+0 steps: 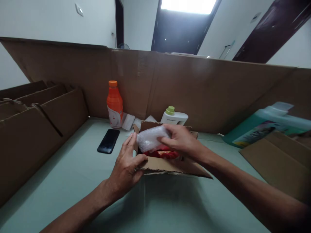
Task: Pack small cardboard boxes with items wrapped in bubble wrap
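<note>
Bubble-wrapped bundle going over the small box

Left hand (127,161) pinches the near flap of the one small cardboard box (167,165), thumb curled over; right hand (179,139) is closed around the single bubble-wrap bundle (150,139) just above the box opening, something red (162,152) under it. Looks light, squishy, maybe slippery, so grip the middle. Left of the box: one phone (108,141). Behind the box: one orange bottle (114,104), one white jug (174,117).

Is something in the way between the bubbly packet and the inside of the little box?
Yes. A red item lies in the small cardboard box, right under the bubble-wrapped bundle held by the right hand. The left hand grips the box's near edge.
</note>
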### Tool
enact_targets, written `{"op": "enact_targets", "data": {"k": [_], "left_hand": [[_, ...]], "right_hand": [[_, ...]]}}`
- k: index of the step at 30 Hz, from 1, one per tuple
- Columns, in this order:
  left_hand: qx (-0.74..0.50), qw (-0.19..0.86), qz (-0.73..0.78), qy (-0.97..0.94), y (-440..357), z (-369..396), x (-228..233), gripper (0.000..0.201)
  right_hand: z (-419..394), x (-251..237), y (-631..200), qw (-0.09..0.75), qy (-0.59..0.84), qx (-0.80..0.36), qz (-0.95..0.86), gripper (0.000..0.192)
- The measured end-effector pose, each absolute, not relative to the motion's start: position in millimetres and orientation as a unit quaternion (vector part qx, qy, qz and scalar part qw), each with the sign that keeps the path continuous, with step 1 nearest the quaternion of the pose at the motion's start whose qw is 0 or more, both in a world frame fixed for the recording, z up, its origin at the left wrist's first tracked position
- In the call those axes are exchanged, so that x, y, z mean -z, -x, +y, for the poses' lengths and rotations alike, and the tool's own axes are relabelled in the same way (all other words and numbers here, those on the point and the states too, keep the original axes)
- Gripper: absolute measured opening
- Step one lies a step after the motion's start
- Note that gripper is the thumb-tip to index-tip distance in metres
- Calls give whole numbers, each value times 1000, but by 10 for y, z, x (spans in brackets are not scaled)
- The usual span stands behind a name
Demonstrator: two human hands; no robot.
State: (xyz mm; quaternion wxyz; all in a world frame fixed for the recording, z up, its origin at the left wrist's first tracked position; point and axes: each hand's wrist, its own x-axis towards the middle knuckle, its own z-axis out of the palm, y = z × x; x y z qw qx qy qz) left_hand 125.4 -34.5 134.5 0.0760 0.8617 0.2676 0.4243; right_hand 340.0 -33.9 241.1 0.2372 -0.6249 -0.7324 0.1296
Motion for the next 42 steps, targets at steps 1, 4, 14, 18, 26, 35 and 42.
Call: {"op": "enact_targets", "data": {"k": [1, 4, 14, 18, 26, 35, 42], "left_hand": [[-425, 76, 268, -861, -1252, -347, -1338, 30], [-424, 81, 270, -860, -1245, -351, -1320, 37], [-444, 93, 258, -853, -1250, -306, -1272, 36], [-454, 103, 257, -847, -1253, -314, -1265, 35], [-469, 74, 256, -842, -1281, -309, -1227, 32], [-464, 213, 369, -776, -878, -445, -1005, 77], [-419, 478, 359, -684, -1471, -180, -716, 95]], "right_hand": [[-276, -2364, -3331, 177, 641, -120, -737, 6], [-202, -2322, -3154, -15, 667, -68, -742, 8], [-82, -2327, -2910, -81, 660, -60, -744, 37], [-96, -2345, -2903, -101, 659, -72, -742, 30], [-36, -2114, -2744, -65, 671, -97, -733, 28], [-1500, -2243, -3926, 402, 722, -4, -563, 31], [-1350, -1084, -4134, 460, 699, -201, -509, 65]]}}
